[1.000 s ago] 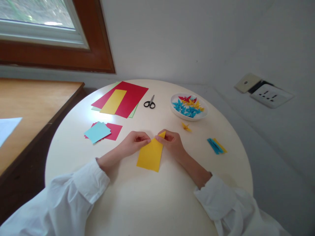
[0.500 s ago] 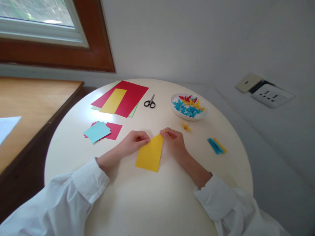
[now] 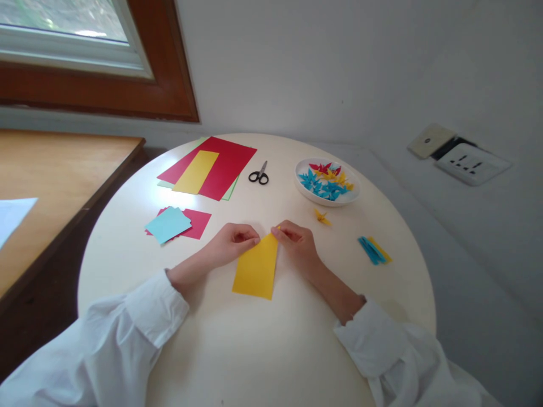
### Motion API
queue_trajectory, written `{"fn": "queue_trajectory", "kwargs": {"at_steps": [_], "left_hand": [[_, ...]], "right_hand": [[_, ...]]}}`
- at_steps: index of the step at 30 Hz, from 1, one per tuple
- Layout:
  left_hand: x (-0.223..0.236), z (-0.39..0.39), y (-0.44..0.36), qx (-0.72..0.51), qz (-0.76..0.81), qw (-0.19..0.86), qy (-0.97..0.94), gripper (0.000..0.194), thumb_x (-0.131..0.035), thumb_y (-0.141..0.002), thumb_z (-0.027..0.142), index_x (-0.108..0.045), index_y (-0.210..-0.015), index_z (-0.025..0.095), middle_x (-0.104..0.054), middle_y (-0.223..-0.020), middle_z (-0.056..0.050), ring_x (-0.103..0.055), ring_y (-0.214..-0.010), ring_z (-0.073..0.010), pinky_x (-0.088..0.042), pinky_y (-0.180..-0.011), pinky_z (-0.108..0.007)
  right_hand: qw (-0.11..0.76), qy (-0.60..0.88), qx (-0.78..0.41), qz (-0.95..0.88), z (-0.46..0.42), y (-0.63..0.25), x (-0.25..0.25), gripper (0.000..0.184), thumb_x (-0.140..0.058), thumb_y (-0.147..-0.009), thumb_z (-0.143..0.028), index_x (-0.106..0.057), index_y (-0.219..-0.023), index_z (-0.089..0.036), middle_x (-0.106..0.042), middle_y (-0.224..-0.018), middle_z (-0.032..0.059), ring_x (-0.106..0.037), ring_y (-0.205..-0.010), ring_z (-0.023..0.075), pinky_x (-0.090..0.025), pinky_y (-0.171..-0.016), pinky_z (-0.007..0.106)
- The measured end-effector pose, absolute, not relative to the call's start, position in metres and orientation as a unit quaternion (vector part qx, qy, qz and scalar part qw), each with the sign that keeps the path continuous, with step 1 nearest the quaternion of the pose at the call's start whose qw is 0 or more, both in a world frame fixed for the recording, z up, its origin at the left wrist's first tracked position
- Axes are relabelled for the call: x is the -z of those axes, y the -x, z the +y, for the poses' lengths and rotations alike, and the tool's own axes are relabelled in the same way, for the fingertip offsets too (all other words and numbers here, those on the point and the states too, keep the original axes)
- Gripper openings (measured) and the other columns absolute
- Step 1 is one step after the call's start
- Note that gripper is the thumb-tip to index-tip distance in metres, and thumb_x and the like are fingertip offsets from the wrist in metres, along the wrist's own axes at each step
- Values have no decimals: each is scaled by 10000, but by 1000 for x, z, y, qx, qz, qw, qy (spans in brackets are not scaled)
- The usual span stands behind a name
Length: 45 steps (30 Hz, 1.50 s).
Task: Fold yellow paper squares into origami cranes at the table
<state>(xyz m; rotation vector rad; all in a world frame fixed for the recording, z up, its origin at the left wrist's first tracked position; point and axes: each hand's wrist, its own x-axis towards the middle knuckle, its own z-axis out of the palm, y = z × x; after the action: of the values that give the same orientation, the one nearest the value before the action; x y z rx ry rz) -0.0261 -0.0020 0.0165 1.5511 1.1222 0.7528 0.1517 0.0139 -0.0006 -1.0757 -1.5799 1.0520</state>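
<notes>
Around the middle of the round white table (image 3: 254, 356), between the person's two hands, a yellow sheet of paper (image 3: 255, 268) spreads toward the near side. The left hand (image 3: 236, 243) pinches it at the upper left, thumb pressed against the fingers. The right hand (image 3: 297, 242) pinches the upper right corner between thumb and finger, a small yellow tip showing above.

Beyond the right hand lies one yellow folded figure (image 3: 322, 217), just outside a white dish (image 3: 318, 200) of blue, yellow and red folded figures (image 3: 311, 183). Closer to the table's right edge, I see blue strips (image 3: 371, 251) lying against a yellow one. Scissors (image 3: 259, 174) with black handles rest toward the far edge, beside a large red sheet (image 3: 229, 161) with a yellow strip (image 3: 196, 172) on it. Near the left edge, pale blue squares (image 3: 168, 225) overlap red paper (image 3: 198, 223).
</notes>
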Motion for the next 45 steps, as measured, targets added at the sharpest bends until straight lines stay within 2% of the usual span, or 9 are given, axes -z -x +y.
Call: {"fn": "queue_trajectory", "kwargs": {"at_steps": [14,28,33,45], "left_hand": [[-12,0,26,-306,467,511,-653,311,-581,-731,436,-579,-670,132,-601,-629,-16,-557,-585,-126,-408,-507,-227],[-7,2,28,-305,463,511,-657,328,-547,-760,451,-553,-668,136,-578,-636,-11,-524,-582,-112,-372,-496,-214],[-6,1,29,-310,459,505,-662,330,-544,-766,449,-552,-666,135,-570,-644,-11,-505,-586,-105,-360,-501,-211],[-6,2,28,-310,462,500,-664,340,-545,-766,452,-522,-636,138,-467,-565,30,-378,-505,-67,-275,-450,-192]], "right_hand": [[464,401,-385,-689,12,-150,3,248,-570,-751,-304,-484,-546,-194,-490,-583,-15,-441,-592,124,-343,-578,278],[516,457,-432,-582,15,-152,-2,294,-602,-709,-347,-478,-504,-176,-393,-511,-52,-349,-521,88,-272,-507,244],[542,468,-441,-541,15,-152,-5,362,-621,-689,-353,-401,-459,-181,-313,-482,-66,-289,-494,77,-244,-485,238],[577,476,-410,-522,20,-157,-3,314,-623,-695,-333,-466,-473,-176,-381,-485,-58,-334,-503,85,-276,-494,235]]}}
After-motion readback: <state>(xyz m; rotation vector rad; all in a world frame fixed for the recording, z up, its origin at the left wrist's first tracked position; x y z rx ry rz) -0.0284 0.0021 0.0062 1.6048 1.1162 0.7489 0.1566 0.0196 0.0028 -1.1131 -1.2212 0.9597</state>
